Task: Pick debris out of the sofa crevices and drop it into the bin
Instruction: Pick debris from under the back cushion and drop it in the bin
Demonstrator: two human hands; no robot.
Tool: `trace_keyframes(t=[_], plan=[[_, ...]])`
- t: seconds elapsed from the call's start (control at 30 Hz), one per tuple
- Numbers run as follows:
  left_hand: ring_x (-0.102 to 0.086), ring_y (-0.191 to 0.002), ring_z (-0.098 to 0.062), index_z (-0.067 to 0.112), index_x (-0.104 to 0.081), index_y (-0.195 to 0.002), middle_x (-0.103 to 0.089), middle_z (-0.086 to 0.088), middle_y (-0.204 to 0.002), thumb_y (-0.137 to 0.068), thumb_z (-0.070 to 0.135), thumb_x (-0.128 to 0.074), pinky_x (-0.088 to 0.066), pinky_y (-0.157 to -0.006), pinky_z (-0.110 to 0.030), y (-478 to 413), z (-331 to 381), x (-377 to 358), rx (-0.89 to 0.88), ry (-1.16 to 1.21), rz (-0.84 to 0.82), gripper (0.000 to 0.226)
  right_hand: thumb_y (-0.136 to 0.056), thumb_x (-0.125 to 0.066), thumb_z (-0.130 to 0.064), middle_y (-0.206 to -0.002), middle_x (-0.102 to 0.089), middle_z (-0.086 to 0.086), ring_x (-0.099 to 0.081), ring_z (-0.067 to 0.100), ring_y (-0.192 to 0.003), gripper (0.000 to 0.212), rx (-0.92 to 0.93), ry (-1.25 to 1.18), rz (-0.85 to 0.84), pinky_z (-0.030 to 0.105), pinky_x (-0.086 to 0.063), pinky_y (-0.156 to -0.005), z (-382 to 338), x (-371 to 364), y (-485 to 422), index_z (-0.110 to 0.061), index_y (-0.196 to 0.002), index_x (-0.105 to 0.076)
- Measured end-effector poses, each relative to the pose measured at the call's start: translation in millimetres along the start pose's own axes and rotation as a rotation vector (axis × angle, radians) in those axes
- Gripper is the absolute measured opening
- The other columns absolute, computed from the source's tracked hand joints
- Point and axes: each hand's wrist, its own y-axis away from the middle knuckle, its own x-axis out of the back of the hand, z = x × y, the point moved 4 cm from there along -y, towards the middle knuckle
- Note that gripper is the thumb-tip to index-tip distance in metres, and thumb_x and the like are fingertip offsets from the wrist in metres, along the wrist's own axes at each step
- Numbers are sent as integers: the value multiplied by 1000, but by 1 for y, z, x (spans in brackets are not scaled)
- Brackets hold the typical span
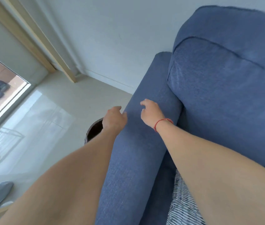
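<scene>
A blue sofa (225, 95) fills the right side, its padded armrest (136, 143) running toward the camera. Beside the armrest on the pale floor (47, 119) stands a dark bin (94, 130), partly hidden by the left hand (114, 120), which hangs over it with fingers curled under; whether it holds debris cannot be told. The right hand (151, 113), loosely curled and empty, hovers over the armrest, a red string (161, 123) around its wrist.

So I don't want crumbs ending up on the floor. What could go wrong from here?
1. The bin sits low beside the armrest, half hidden behind the left hand, so a drop may miss its opening.
2. The right hand hovers over the armrest top with curled fingers; anything let go there could land on the fabric or roll to the floor.
</scene>
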Motion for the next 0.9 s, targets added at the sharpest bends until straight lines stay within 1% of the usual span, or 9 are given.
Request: trace_keyframes(t=[0.13, 0.27, 0.4, 0.43, 0.5, 0.57, 0.67, 0.8, 0.9], plan=[[-58, -111, -30, 9, -56, -124, -62, -10, -124, -92, 31, -49, -45, -91, -38, 25, 79, -47, -221, -133, -10, 38, -95, -43, -5, -155, -37, 3, -38, 22, -141, 46, -115, -81, 116, 36, -33, -116, 72, 49, 29, -13, -141, -49], [-49, -126, -26, 16, -50, -135, -54, -6, -136, -94, 34, -48, -39, -102, -40, 61, 145, -113, -369, -196, -116, 45, -95, -45, -5, -147, -47, 5, -48, 26, -132, 43, -258, -132, 209, 36, -42, -107, 162, 91, 71, -11, -137, -51], [-60, -97, -25, 20, -53, -94, -63, -4, -101, -92, 33, -49, -48, -83, -36, 107, 189, -188, -472, -265, -278, 14, -96, -44, -6, -145, -49, 6, -56, 29, -122, 45, -423, -182, 241, 38, -49, -99, 250, 118, 120, -13, -141, -47], [-60, -91, -23, 22, -52, -93, -61, -3, -96, -92, 33, -49, -49, -80, -35, 118, 197, -206, -483, -293, -322, 12, -96, -43, -6, -143, -50, 6, -58, 29, -117, 46, -463, -200, 245, 38, -50, -96, 270, 123, 131, -13, -142, -46], [-62, -97, -24, 21, -58, -112, -63, -4, -107, -91, 34, -50, -51, -82, -34, 139, 208, -243, -481, -324, -411, 26, -96, -43, -5, -141, -52, 6, -62, 29, -110, 48, -532, -235, 254, 36, -53, -87, 307, 129, 153, -14, -143, -45], [-60, -109, -25, 20, -50, -132, -59, -3, -124, -92, 36, -50, -50, -89, -34, 156, 214, -276, -473, -363, -485, 43, -96, -43, -4, -143, -50, 6, -62, 31, -110, 50, -589, -263, 249, 34, -53, -83, 338, 131, 171, -15, -144, -44], [-52, -123, -25, 21, -42, -140, -49, -2, -139, -93, 37, -49, -44, -99, -36, 171, 220, -320, -474, -435, -573, 50, -93, -43, -1, -139, -52, 10, -61, 32, -111, 45, -635, -272, 202, 39, -54, -92, 375, 131, 186, -10, -137, -49], [-49, -128, -26, 23, -35, -145, -43, -3, -145, -94, 36, -47, -43, -102, -37, 173, 227, -368, -456, -496, -633, 54, -91, -42, 1, -133, -55, 11, -65, 34, -101, 47, -674, -273, 121, 43, -56, -88, 417, 125, 185, -10, -137, -47], [-48, -128, -26, 24, -32, -147, -41, -3, -147, -95, 35, -47, -44, -102, -37, 166, 232, -401, -488, -522, -652, 55, -91, -44, 0, -141, -49, 8, -61, 33, -113, 49, -659, -229, 72, 41, -53, -93, 446, 114, 170, -12, -139, -45]])
